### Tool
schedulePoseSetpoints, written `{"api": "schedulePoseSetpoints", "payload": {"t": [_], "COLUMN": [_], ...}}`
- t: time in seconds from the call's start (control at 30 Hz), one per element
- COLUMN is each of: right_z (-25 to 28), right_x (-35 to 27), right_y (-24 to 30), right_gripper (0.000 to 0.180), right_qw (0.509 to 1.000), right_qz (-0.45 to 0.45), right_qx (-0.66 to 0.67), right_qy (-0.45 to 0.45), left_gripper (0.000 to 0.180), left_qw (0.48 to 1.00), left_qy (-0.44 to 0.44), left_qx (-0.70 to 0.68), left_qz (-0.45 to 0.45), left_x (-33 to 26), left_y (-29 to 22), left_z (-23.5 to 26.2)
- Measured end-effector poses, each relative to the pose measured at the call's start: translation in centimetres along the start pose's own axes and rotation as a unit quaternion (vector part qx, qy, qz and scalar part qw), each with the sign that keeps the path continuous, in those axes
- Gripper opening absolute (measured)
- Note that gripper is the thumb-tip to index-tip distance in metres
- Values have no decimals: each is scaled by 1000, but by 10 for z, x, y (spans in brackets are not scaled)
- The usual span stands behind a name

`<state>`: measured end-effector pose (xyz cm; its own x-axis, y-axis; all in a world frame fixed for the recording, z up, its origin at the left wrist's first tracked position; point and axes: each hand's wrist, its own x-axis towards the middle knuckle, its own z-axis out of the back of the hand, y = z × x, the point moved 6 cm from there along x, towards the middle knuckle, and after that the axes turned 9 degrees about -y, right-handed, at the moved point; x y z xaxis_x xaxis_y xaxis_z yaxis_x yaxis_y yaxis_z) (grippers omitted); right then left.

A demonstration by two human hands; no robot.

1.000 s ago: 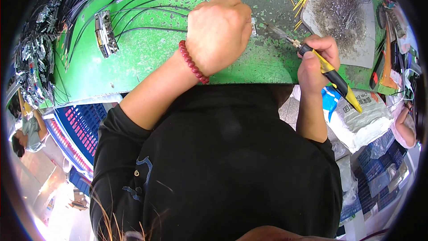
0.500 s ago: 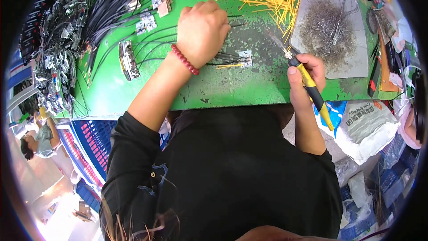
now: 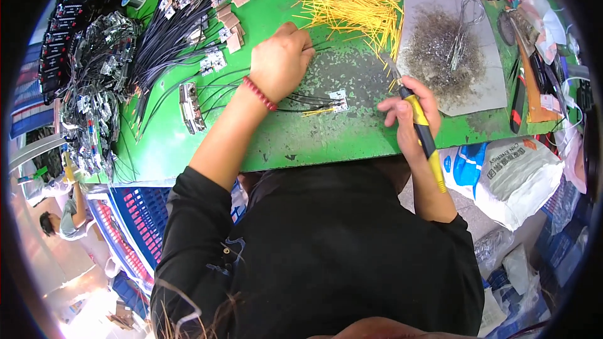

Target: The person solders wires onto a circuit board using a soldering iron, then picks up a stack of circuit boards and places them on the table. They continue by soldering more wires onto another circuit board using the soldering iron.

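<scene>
My left hand, with a red bead bracelet at the wrist, rests fist-like on the green worktable and presses down on thin black wires. These wires end at a small white connector piece with yellow leads. My right hand grips a tool with a yellow and black handle; its metal tip points up toward a pile of yellow wire pieces. The tool tip is a little right of the connector and does not touch it.
A grey mat with metal shavings and wire scissors lies at the right. Bundles of black cables and bagged parts fill the left. A small metal part lies near the cables. White sacks sit below the table edge. Another person is at the lower left.
The view has tilted so the table sits lower in frame. My left hand stays pressed on the wires. My right hand has raised the tool tip toward the yellow pile.
</scene>
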<state>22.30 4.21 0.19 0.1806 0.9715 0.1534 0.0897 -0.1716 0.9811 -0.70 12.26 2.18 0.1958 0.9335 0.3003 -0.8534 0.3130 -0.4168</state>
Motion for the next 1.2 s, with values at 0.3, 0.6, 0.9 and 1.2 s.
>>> {"api": "schedulePoseSetpoints", "payload": {"t": [0.3,0.6,0.9,1.2], "right_z": [-65,-84,-69,-68], "right_x": [15,33,-2,-3], "right_y": [22,33,38,30], "right_gripper": [37,31,31,37], "right_qw": [971,980,986,978], "right_qz": [165,116,79,144], "right_qx": [-148,-132,-99,-99], "right_qy": [84,94,109,117], "left_gripper": [14,16,8,10], "left_qw": [991,985,981,938], "left_qy": [46,-19,-38,23], "left_qx": [-125,-64,-4,-338], "left_qz": [-34,-160,-189,68], "left_x": [-44,-52,-51,-54], "left_y": [-47,-62,-57,-41], "left_z": [35,38,33,33]}}
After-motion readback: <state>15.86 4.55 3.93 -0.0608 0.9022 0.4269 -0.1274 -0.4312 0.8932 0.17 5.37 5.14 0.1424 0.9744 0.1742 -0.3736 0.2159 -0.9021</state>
